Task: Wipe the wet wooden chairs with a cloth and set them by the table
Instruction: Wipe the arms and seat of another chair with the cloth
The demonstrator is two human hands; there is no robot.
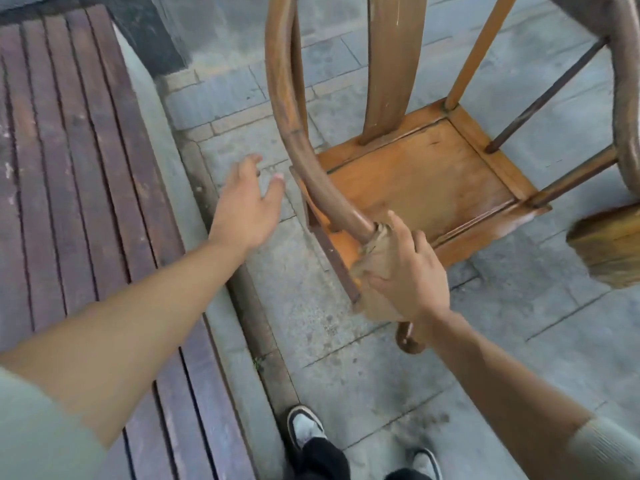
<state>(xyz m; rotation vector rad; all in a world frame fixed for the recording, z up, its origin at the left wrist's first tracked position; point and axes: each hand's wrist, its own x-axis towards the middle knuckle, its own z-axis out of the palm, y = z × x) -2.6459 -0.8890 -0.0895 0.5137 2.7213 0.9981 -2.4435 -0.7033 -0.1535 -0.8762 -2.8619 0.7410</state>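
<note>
R hand (407,271) clamped round tan cloth (375,258), cloth wrapped on the near end of the curved armrest (304,140) of the wooden armchair (426,181). L hand (247,206) spread, fingers loose, gripping nothing, hovering over stone paving (346,358) just left of that same rail, not touching it. Rail's long axis runs up and away from the R hand, arcing toward the chair back, so probably the next wipe goes along it, away from the body. R hand nearer, already on the wood; L hand close enough to steady the rail if needed. Seat panel (426,181) lies right of and beyond the cloth, looks streaky, maybe still damp, can't confirm. Count: 1 chair fully in view, a 2nd wooden piece (609,251) cut off at right edge, can't tell what; 1 cloth; 2 hands. Dark slatted wooden surface (69,168) at left, table or bench unclear. Two shoes (304,427) at bottom.
</note>
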